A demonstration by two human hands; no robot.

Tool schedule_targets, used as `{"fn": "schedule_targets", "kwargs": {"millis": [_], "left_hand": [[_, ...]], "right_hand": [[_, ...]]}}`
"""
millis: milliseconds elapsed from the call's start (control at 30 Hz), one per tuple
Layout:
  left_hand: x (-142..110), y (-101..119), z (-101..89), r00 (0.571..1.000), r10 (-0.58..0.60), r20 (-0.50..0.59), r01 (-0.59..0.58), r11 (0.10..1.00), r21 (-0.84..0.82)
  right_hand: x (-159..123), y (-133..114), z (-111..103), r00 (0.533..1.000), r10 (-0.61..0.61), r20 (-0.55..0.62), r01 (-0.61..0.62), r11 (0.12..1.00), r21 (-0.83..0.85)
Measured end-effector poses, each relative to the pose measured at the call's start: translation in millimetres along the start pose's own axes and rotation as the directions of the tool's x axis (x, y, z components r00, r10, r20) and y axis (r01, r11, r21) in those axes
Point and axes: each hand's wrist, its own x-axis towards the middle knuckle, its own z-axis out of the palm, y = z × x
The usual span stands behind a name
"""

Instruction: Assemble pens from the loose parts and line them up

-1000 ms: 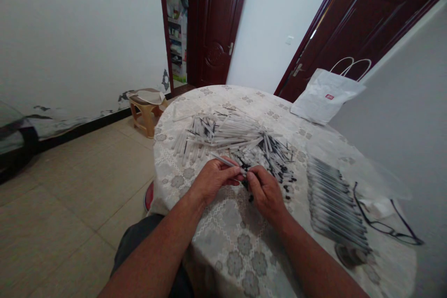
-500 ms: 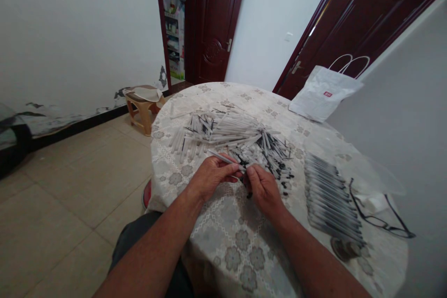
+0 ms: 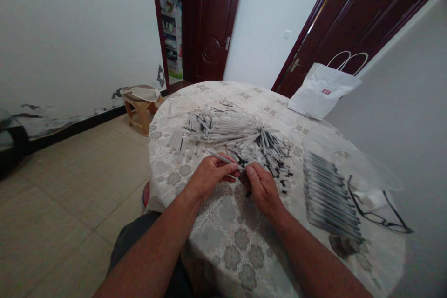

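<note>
Over the tablecloth, my left hand is closed on a slim, translucent pen, which slants up to the left out of my fingers. My right hand is closed at the lower right end of the same pen, thumb against fingers; the part it pinches is mostly hidden. Just beyond my hands spreads a loose pile of clear pen barrels. Dark pen parts and small black pieces lie on the pile's right side. To the right of my right hand, a row of pens lies side by side.
Black-framed glasses rest at the right of the round table, beside a small dark round object and clear plastic. A white paper bag stands at the back right. Left of the table is a stool.
The view has shifted very slightly. Both hands stay together at the pen in nearly the same pose, and the pile and the row of pens look unchanged.
</note>
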Motion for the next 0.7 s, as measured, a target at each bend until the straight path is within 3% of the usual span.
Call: {"fn": "schedule_targets", "kwargs": {"millis": [233, 433, 533, 633, 700], "left_hand": [[-1, 2, 0.9, 1.000, 0.025, 0.018, -0.026, 0.996, 0.089], [-1, 11, 1.3, 0.997, 0.070, 0.021, -0.073, 0.950, 0.305], [1, 23, -6.0, 0.989, 0.138, -0.044, -0.108, 0.904, 0.414], [7, 32, -17.1, 0.955, 0.253, -0.157, -0.134, 0.837, 0.531], [14, 34, -22.6, 0.939, 0.303, -0.161, -0.141, 0.770, 0.622]], "right_hand": [[0, 0, -4, 1.000, -0.008, -0.008, 0.007, 0.998, -0.066], [2, -7, -10, 0.995, -0.099, 0.023, 0.101, 0.992, -0.069], [5, -3, -17, 0.992, -0.055, -0.118, 0.042, 0.993, -0.111], [9, 8, -25, 0.956, 0.000, -0.292, -0.033, 0.994, -0.108], [11, 14, -29, 0.937, 0.006, -0.350, -0.047, 0.993, -0.107]]}}
